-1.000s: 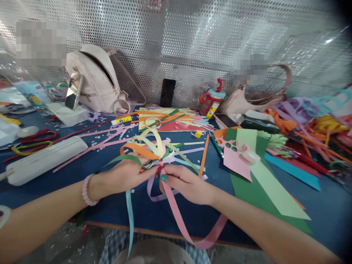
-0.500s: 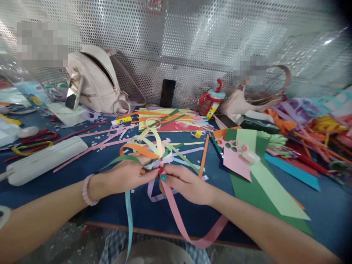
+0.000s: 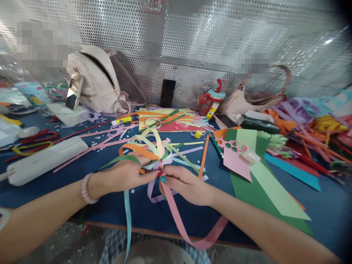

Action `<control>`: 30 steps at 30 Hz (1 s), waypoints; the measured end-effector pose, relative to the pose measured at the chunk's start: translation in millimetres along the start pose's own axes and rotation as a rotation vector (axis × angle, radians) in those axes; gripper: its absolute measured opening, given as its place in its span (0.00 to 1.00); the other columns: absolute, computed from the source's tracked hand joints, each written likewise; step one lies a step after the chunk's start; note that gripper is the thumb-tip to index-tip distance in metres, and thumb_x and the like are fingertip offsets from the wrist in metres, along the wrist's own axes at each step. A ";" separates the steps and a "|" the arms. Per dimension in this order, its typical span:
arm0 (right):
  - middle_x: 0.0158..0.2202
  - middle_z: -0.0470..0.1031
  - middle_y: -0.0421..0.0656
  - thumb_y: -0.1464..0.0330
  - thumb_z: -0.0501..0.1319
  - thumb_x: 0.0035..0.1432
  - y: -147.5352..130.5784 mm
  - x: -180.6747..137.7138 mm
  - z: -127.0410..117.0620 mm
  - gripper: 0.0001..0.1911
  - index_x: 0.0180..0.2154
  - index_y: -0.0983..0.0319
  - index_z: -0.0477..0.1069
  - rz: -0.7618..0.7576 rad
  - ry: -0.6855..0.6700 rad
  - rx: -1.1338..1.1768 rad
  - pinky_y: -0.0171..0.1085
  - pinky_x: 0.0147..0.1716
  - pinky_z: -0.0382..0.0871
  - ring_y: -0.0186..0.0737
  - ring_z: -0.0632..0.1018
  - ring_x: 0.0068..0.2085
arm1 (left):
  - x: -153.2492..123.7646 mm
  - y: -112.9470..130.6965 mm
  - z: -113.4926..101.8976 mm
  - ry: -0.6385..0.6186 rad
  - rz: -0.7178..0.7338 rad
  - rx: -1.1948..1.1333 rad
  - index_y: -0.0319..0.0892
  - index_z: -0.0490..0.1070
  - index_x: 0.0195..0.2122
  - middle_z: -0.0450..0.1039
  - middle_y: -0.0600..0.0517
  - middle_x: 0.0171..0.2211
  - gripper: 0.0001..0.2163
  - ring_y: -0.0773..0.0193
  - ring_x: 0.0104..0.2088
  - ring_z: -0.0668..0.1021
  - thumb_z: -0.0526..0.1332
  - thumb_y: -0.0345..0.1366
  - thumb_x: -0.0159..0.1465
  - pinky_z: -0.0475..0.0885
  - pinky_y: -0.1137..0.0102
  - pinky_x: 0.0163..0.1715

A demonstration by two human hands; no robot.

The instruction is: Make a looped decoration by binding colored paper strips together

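Note:
Both hands meet over the blue table (image 3: 66, 172) at a bundle of looped paper strips (image 3: 148, 148) in orange, green, yellow and lilac. My left hand (image 3: 123, 176) pinches the bundle's gathered ends from the left. My right hand (image 3: 185, 183) is closed on a long pink strip (image 3: 178, 220) at the same spot; the strip drops past the table's front edge and curls back up. A light blue strip (image 3: 128, 216) hangs down from the bundle.
Green, light green and pink paper sheets (image 3: 255, 176) lie to the right. A white case (image 3: 44, 159), scissors (image 3: 35, 137), glue stick (image 3: 121, 120), a pale backpack (image 3: 93, 80), a phone (image 3: 167, 92) and heaps of cut paper (image 3: 170, 119) surround the hands.
Almost nothing differs. The hanging light blue strip has swung slightly left; both hands stay pinched at the bundle.

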State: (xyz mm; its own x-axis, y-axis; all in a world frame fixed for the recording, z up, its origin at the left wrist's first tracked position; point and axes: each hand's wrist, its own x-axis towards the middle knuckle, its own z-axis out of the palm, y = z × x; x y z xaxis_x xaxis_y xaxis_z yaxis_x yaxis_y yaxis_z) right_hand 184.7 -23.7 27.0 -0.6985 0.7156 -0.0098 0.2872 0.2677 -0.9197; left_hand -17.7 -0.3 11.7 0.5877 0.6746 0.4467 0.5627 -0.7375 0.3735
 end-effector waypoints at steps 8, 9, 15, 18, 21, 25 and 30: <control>0.27 0.68 0.39 0.70 0.47 0.63 -0.2 0.2 0.4 0.12 0.28 0.63 0.62 -0.023 0.008 -0.028 0.33 0.29 0.59 0.31 0.67 0.28 | 1.8 1.2 2.1 0.024 0.046 0.076 0.42 0.67 0.26 0.68 0.56 0.20 0.09 0.68 0.22 0.71 0.55 0.38 0.61 0.65 0.75 0.25; 0.27 0.68 0.39 0.70 0.47 0.63 0.2 0.4 0.5 0.12 0.28 0.63 0.62 -0.023 0.009 -0.029 0.33 0.29 0.59 0.31 0.67 0.28 | 0.3 -0.4 2.9 0.020 0.081 0.101 0.42 0.68 0.27 0.68 0.56 0.21 0.09 0.68 0.23 0.71 0.54 0.38 0.62 0.65 0.74 0.25; 0.26 0.67 0.39 0.70 0.47 0.62 0.8 -0.3 0.8 0.11 0.28 0.63 0.61 -0.024 0.028 -0.033 0.33 0.29 0.59 0.31 0.67 0.28 | -11.0 -14.8 11.0 -0.009 0.067 0.165 0.43 0.70 0.33 0.71 0.52 0.25 0.08 0.64 0.28 0.74 0.53 0.36 0.63 0.68 0.72 0.31; 0.26 0.66 0.39 0.71 0.48 0.62 0.5 -0.8 1.4 0.12 0.26 0.63 0.61 -0.020 0.034 -0.039 0.33 0.29 0.59 0.31 0.66 0.27 | -6.7 -8.5 9.2 0.032 -0.004 0.086 0.42 0.69 0.30 0.72 0.51 0.27 0.07 0.62 0.32 0.75 0.55 0.36 0.62 0.69 0.72 0.33; 0.26 0.65 0.38 0.69 0.47 0.63 3.1 -0.2 2.2 0.12 0.27 0.63 0.60 -0.013 0.040 0.035 0.32 0.29 0.59 0.30 0.65 0.27 | 3.1 4.6 2.2 0.018 -0.089 -0.080 0.40 0.69 0.30 0.73 0.51 0.29 0.07 0.63 0.32 0.75 0.54 0.36 0.61 0.70 0.72 0.32; 0.26 0.62 0.37 0.66 0.48 0.64 9.1 1.2 2.0 0.11 0.29 0.62 0.59 -0.083 0.099 0.145 0.31 0.29 0.61 0.29 0.65 0.28 | 12.2 14.4 -5.8 -0.093 -0.193 -0.355 0.39 0.66 0.25 0.67 0.55 0.21 0.10 0.68 0.22 0.71 0.54 0.37 0.61 0.68 0.76 0.22; 0.24 0.59 0.36 0.64 0.49 0.63 9.1 1.7 -0.3 0.13 0.28 0.63 0.60 -0.085 0.106 0.104 0.29 0.25 0.60 0.28 0.64 0.25 | 16.3 16.7 -10.2 -0.224 -0.340 -0.693 0.41 0.68 0.35 0.71 0.54 0.30 0.08 0.67 0.28 0.75 0.61 0.38 0.57 0.72 0.76 0.23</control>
State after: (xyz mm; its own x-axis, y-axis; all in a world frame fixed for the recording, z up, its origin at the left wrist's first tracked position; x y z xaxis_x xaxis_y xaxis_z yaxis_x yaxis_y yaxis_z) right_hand 186.3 -19.8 18.7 -0.6431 0.7584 0.1060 0.1569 0.2660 -0.9511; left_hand -4.6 -2.0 33.6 0.5929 0.8020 0.0720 0.2861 -0.2933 0.9122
